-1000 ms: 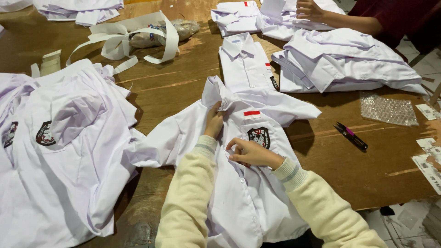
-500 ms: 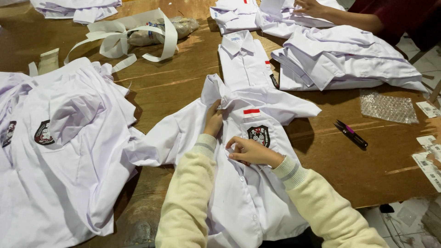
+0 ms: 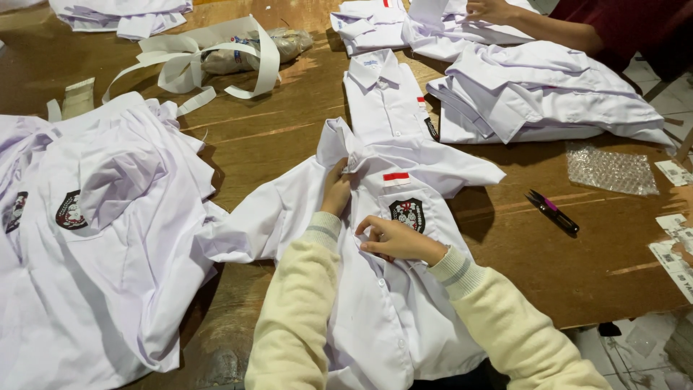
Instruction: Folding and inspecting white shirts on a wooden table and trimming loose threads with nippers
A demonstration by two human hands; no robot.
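A white short-sleeved shirt (image 3: 382, 318) with a dark chest badge and a small red-and-white patch lies front-up on the brown wooden table (image 3: 274, 137) right before me. My left hand (image 3: 336, 189) rests high on the shirt's front just below the collar, fingers pressed into the cloth. My right hand (image 3: 393, 238) pinches the front placket beside the badge, at about mid-chest. Both my arms are in cream knit sleeves with a grey stripe at the cuff.
A heap of white shirts (image 3: 86, 238) lies at the left. Folded shirts (image 3: 534, 97) are stacked at the back right, where another person's hand (image 3: 491, 10) works. Small black snips (image 3: 552, 211), bubble wrap (image 3: 610, 167), paper tags (image 3: 675, 245) and white strips (image 3: 209, 54) lie about.
My hands have stayed on the shirt's front with only slight finger movement. The other person's hand at the back right has shifted a little.
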